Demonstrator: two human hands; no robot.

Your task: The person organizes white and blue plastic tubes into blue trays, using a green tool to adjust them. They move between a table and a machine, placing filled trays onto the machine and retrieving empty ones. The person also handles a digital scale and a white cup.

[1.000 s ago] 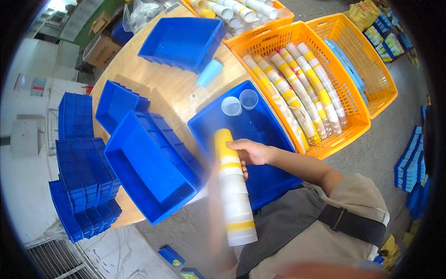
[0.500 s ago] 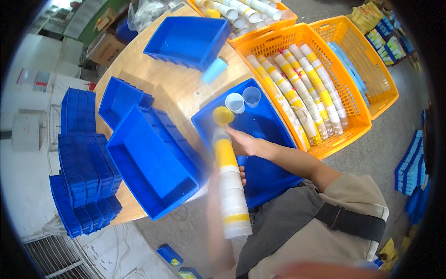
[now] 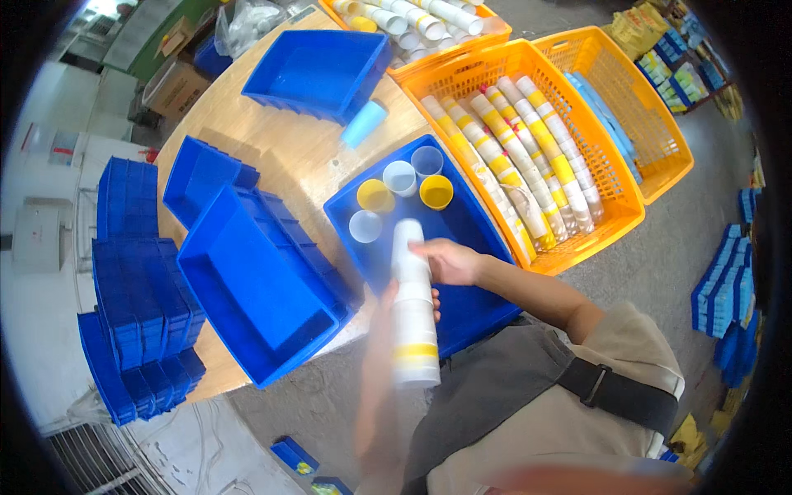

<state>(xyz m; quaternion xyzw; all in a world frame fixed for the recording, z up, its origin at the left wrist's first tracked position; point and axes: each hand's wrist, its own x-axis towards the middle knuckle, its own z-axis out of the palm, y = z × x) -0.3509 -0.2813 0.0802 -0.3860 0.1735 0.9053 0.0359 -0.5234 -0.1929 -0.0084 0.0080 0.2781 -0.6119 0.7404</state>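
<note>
Both hands on a cup stack (image 3: 414,318), white w/ yellow band, held over the near end of a blue tray (image 3: 474,309) at the bench's (image 3: 272,153) near edge. Right hand (image 3: 450,262) curled round the stack's top end, fingers closed on it. Left hand (image 3: 412,301) blurred, wrapped under the stack mid-way; grip closed as far as can be told. Five single cups (image 3: 401,177) stand upright at the tray's far end: 2 yellow, 3 clear/white. Orange basket (image 3: 610,210) w/ cup stacks just right of the tray. Empty blue bin (image 3: 256,289) just left.
</note>
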